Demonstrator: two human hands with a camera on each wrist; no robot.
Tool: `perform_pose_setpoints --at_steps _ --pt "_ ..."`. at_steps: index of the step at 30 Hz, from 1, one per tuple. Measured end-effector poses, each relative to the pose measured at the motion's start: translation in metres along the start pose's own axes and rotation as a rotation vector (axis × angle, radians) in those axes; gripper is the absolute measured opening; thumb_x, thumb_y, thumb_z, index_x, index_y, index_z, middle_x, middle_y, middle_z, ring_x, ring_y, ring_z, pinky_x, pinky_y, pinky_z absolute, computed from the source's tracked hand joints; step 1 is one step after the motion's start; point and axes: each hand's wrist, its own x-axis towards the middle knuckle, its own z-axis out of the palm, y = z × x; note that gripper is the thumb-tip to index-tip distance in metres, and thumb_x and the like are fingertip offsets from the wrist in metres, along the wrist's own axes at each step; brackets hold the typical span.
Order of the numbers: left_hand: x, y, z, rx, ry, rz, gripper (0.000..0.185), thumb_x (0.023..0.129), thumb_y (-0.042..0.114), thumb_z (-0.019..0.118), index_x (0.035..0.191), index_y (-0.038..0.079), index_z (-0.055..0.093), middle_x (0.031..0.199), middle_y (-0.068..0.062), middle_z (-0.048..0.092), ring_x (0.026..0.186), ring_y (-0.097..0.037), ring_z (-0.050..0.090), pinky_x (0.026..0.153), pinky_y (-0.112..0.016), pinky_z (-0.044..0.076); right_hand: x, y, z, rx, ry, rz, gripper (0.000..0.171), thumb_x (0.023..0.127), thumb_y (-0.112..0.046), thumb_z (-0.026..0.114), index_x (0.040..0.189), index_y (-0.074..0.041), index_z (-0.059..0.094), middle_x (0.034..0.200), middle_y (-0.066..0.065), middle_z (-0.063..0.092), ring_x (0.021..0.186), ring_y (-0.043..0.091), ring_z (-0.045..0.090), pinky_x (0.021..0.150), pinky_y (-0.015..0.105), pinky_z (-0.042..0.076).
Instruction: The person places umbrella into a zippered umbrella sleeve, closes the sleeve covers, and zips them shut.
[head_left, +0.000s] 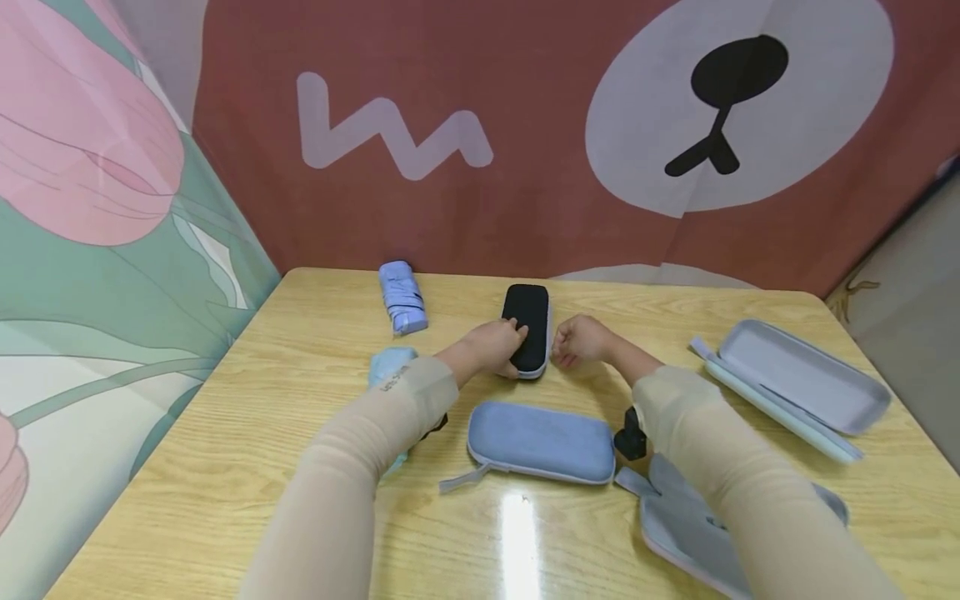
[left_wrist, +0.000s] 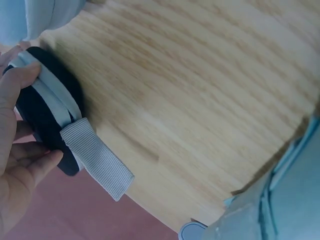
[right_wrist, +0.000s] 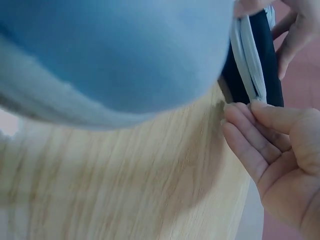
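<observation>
A black zippered case (head_left: 527, 329) with a pale zip band lies near the back middle of the table. My left hand (head_left: 491, 346) grips it from the left, thumb on the zip band and fingers on the black side in the left wrist view. A grey fabric tab (left_wrist: 97, 159) sticks out from one end of the case. At the case's right side, my right hand (head_left: 581, 340) pinches the zipper pull between thumb and fingers; the fingertips mostly hide the pull. In the right wrist view, the pale zip band (right_wrist: 247, 55) runs down to those fingertips.
A closed blue case (head_left: 542, 442) lies in front of the hands. Two opened cases, one grey and pale blue (head_left: 802, 375), one grey (head_left: 686, 533), lie to the right. At left are a folded blue umbrella (head_left: 403, 297) and a light blue item (head_left: 390, 362), partly behind the left sleeve.
</observation>
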Motion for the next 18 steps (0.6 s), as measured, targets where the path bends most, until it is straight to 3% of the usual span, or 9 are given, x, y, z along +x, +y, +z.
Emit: perform_pose_setpoints --at_steps 7,13,18 --pt "0.004 0.002 -0.002 -0.032 0.013 -0.043 0.079 0.075 0.044 0.061 0.135 0.004 0.027 0.127 -0.020 0.039 0.113 -0.028 0.041 0.089 -0.031 0.036 -0.009 -0.005 0.002 0.044 -0.098 0.002 0.011 0.083 0.006 0.048 0.080 0.012 0.056 0.072 0.017 0.062 0.067 0.027 0.061 0.062 0.037 0.050" --pt "0.010 0.007 -0.008 -0.009 -0.045 -0.017 0.079 0.073 0.041 0.065 0.137 0.023 0.024 0.103 -0.011 0.057 0.093 -0.020 0.053 0.075 -0.028 0.044 -0.012 -0.005 0.003 0.035 -0.106 0.015 0.011 0.084 0.003 0.049 0.080 0.010 0.057 0.075 0.016 0.062 0.068 0.027 0.061 0.062 0.036 0.050" --pt "0.014 0.012 -0.012 0.033 -0.062 -0.023 0.076 0.074 0.041 0.064 0.137 0.025 0.026 0.110 -0.010 0.054 0.099 -0.022 0.050 0.078 -0.030 0.043 -0.014 -0.002 0.001 0.006 -0.094 -0.003 0.012 0.084 0.003 0.049 0.080 0.010 0.058 0.075 0.017 0.062 0.068 0.026 0.061 0.061 0.035 0.050"
